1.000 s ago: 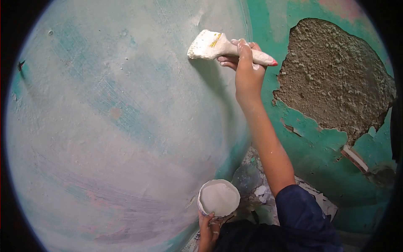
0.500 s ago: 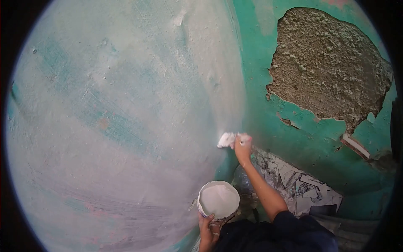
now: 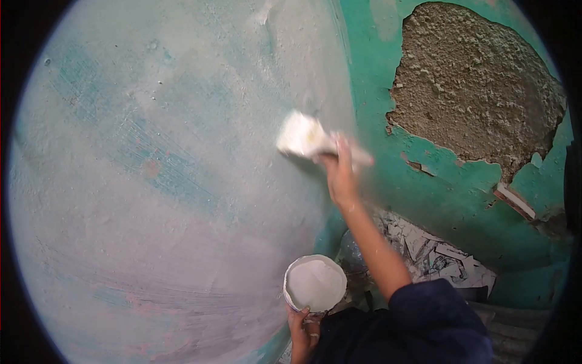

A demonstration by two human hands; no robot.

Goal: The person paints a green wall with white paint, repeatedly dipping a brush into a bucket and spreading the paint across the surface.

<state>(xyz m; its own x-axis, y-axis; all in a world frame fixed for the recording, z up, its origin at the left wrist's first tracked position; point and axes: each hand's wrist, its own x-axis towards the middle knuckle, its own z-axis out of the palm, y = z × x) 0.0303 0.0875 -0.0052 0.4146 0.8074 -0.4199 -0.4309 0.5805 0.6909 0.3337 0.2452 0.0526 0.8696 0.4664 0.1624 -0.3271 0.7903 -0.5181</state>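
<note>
A wide paintbrush (image 3: 303, 134), its bristles coated white, is against the whitened wall (image 3: 200, 151) near the corner. My right hand (image 3: 341, 176) is closed round its handle, blurred by motion. Low in the view, my left hand (image 3: 301, 330) grips a round bucket (image 3: 290, 267) by its near side, thumb over the rim. White paint (image 3: 316, 285) shows inside, and more is smeared along the rim. Thin white coating covers most of this wall, with green and faint pink patches showing through.
To the right stands a green wall (image 3: 376, 109) with a large broken patch of bare rough plaster (image 3: 473, 85). Below that patch, a pale strip (image 3: 514, 201) sticks out of the wall. Broken white pieces and debris (image 3: 448, 261) lie in the corner beneath my right arm.
My right hand has swept the brush upward and slightly left along the wall, and the broad side of the bristles now shows. The bucket and left hand have barely moved.
</note>
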